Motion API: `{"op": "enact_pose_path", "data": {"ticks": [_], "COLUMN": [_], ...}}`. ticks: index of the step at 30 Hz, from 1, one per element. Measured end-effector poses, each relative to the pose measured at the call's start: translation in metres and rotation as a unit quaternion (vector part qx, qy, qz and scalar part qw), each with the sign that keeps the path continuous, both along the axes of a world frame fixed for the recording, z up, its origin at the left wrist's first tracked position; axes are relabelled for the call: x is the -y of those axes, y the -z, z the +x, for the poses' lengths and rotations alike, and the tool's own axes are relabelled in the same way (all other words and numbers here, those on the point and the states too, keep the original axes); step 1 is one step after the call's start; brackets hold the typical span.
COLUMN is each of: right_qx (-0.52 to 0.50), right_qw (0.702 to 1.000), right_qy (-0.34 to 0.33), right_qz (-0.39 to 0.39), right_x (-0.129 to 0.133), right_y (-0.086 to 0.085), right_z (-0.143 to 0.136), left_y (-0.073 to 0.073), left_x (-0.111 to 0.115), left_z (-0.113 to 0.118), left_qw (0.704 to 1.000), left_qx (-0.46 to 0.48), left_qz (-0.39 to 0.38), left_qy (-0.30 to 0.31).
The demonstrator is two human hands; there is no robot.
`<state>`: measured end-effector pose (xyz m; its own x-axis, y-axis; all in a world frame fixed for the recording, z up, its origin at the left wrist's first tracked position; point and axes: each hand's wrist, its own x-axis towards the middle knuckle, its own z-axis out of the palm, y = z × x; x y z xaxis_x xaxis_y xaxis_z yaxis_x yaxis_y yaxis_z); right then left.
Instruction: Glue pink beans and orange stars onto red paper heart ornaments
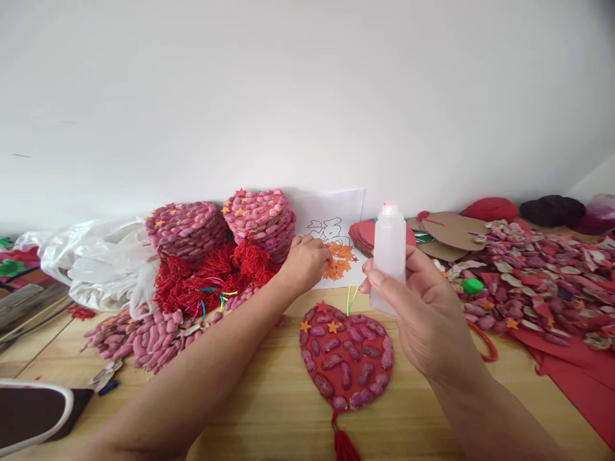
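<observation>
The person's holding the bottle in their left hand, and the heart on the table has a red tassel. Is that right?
Not quite: the head view shows the bottle in the right hand, not the left hand. The heart on the table does have a red tassel.

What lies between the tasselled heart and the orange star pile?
In the head view: a yellow-green loop, a strip of wooden table and the edge of the white paper.

In our right hand (425, 307) we held a bottle (389, 250), and our left hand (307, 261) was beside orange stars (340, 262).
</observation>
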<state>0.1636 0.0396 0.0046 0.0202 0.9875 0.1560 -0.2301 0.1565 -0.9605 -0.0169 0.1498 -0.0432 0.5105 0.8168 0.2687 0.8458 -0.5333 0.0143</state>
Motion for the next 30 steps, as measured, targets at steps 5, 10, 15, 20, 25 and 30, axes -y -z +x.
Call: {"op": "enact_pose_path", "data": {"ticks": [5,10,15,20,25,30], "right_qx": [0.002,0.014,0.005,0.004,0.009,0.002], "right_qw": [1.0,1.0,1.0,1.0,1.0,1.0], "right_qy": [-0.004,0.005,-0.005,-0.006,-0.007,-0.015], "right_qz": [-0.002,-0.002,-0.004,-0.006,-0.005,-0.003], "right_x": [0.0,0.0,0.0,0.0,0.0,-0.001], "right_y": [0.001,0.0,-0.001,0.0,0.0,0.001], "right_z": [0.0,0.0,-0.001,0.0,0.0,0.0], "left_y": [-0.007,-0.012,-0.006,-0.006,-0.011,-0.003], "left_x": [-0.001,0.003,0.003,0.002,0.004,0.002], "left_z": [-0.005,-0.009,-0.012,-0.01,-0.009,-0.01], "left_qw": [1.0,0.999,0.998,0.997,0.99,0.984], "left_qx": [0.006,-0.021,-0.053,-0.071,-0.111,-0.121], "left_qz": [-0.002,-0.026,-0.017,-0.004,0.035,0.082], "left_qy": [-0.029,-0.008,0.016,0.038,0.086,0.103]}}
